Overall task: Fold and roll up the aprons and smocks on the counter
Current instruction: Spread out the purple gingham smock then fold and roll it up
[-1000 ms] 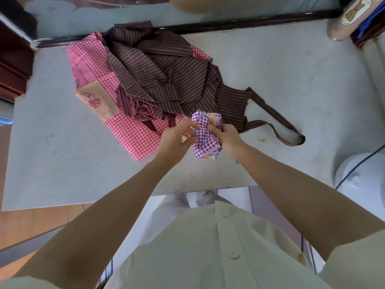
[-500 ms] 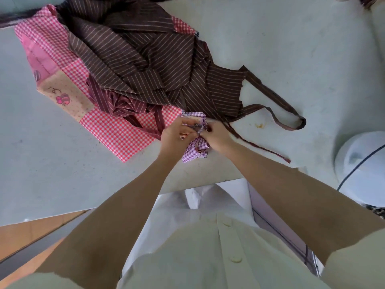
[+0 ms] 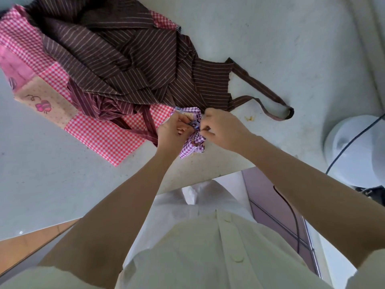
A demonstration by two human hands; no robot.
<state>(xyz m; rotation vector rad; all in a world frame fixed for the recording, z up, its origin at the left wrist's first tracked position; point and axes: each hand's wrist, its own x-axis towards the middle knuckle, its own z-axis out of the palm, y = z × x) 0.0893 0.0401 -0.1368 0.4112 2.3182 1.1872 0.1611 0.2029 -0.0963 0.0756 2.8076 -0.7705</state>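
A small rolled bundle of purple gingham cloth point(image 3: 192, 146) sits near the counter's front edge, held between both hands. My left hand point(image 3: 174, 132) grips its left side with curled fingers. My right hand point(image 3: 221, 129) pinches the cloth's tie at the middle of the bundle. Behind them lies a crumpled brown striped apron point(image 3: 129, 59), its strap loop point(image 3: 275, 105) trailing to the right. Under it spreads a pink and red gingham apron point(image 3: 108, 134) with a beige patch showing a small embroidered figure.
The pale grey counter point(image 3: 52, 167) ends just in front of my hands. A white round appliance point(image 3: 354, 151) with a dark cord stands at the right edge. My cream buttoned shirt fills the bottom. A wooden floor shows at lower left.
The view has tilted down and closer. The purple bundle has been squeezed tighter and my fingers have closed in on its middle, the right hand now pinching the tie.
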